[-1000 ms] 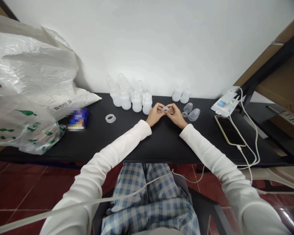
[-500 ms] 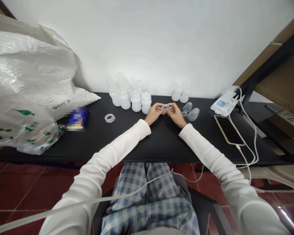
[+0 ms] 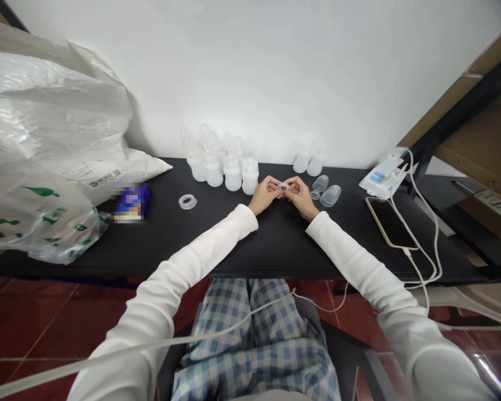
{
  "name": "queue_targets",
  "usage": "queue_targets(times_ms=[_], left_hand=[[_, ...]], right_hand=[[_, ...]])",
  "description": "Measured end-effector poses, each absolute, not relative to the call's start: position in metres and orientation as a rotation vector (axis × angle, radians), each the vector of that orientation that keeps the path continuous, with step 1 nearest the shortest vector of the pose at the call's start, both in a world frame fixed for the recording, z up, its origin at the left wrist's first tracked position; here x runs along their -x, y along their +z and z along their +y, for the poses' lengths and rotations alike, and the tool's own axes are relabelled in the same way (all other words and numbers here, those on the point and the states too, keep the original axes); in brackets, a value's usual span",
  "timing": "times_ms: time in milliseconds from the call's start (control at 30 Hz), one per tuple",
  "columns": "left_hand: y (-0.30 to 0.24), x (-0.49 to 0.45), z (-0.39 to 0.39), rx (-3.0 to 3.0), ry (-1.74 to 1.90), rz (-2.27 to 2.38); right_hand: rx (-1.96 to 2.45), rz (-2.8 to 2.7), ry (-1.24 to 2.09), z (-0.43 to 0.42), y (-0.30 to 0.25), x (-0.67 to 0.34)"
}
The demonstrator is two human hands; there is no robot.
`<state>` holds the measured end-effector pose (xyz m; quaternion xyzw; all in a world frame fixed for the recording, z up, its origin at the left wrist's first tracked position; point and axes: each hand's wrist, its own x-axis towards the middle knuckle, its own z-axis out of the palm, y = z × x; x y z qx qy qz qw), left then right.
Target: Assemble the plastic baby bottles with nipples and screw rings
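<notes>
My left hand (image 3: 266,193) and my right hand (image 3: 299,196) pinch a small translucent bottle collar ring (image 3: 283,187) from both sides above the black table. Their fingers cover part of it, and whether a nipple sits inside cannot be made out. Left of my hands stands a group of white baby bottles (image 3: 232,174) with clear domed tops. Just right of my right hand lie two clear bottle caps (image 3: 330,195) and a small clear piece (image 3: 314,195). Another collar ring (image 3: 187,201) lies flat on the table to the left.
Two white bottle bodies (image 3: 301,161) stand by the wall. At right are a phone (image 3: 391,221) with a charging cable (image 3: 434,234) and a white-blue box (image 3: 382,177). Plastic bags (image 3: 45,128) and a blurred blue packet (image 3: 131,203) occupy the left side.
The ring between my fingers has tilted slightly, so its opening looks narrower. Both hands stay in nearly the same place, still holding it.
</notes>
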<state>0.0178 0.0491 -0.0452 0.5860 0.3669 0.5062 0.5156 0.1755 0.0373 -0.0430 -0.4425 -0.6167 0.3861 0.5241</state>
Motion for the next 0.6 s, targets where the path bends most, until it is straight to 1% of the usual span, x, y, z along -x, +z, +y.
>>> queue_targets(times_ms=[167,433,600], left_hand=[[-0.0448,-0.0151,0.0506,-1.43,1.19,0.832],[-0.0442,-0.016,0.0503,-1.409,1.184,0.787],[-0.0432,-0.0181,0.0488,-1.399,1.203,0.859]], right_hand=[[1.085,-1.461,0.875,0.039,-0.0454,-0.176],[1.068,-1.447,0.916,0.0385,-0.0499,-0.1722],[1.088,-1.424,0.858,0.039,-0.0525,-0.1701]])
